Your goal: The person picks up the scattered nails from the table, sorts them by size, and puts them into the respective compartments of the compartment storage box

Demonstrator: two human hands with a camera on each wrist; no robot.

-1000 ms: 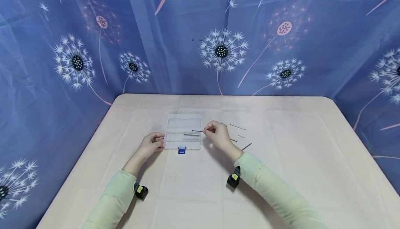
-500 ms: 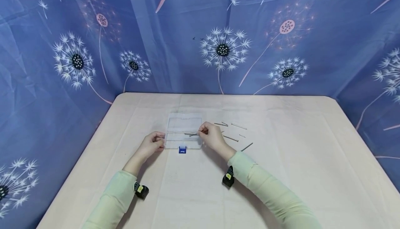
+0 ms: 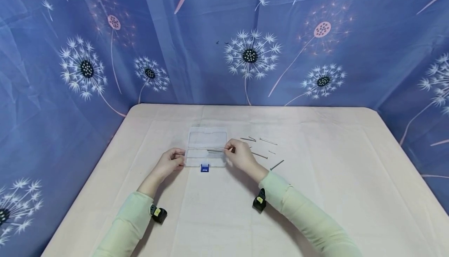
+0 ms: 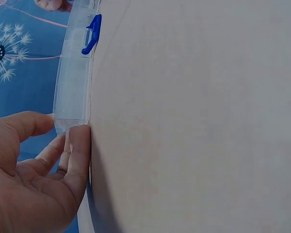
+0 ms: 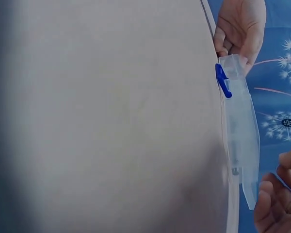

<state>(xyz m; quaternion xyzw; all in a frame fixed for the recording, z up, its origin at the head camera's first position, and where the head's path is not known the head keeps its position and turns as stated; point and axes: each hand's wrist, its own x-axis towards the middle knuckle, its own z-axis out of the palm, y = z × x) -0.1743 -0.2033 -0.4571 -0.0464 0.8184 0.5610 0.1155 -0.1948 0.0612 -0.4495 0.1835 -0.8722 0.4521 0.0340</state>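
A clear plastic box (image 3: pixel 205 162) with a blue latch (image 3: pixel 205 168) stands with its lid (image 3: pixel 207 138) folded back. My left hand (image 3: pixel 169 160) grips the box's left end; in the left wrist view the thumb lies at one edge and the fingers at the lower side. Several nails (image 3: pixel 214 151) lie side by side in the rear compartment. My right hand (image 3: pixel 242 157) is at the box's right end. In the right wrist view its thumb and fingers (image 5: pixel 266 199) stand apart, with nothing seen between them.
Right of the box, loose nails lie on the cloth-covered table (image 3: pixel 217 218): a dark nail (image 3: pixel 247 139), a long nail (image 3: pixel 268 141), a short nail (image 3: pixel 271 152), a brass-coloured nail (image 3: pixel 259 155) and a grey nail (image 3: pixel 277 165). A blue dandelion-print curtain (image 3: pixel 196 54) surrounds the table.
My right hand has brought a dark nail left into the box's rear compartment and let it go. It has then drawn back slightly right. The left hand has kept its place on the box.
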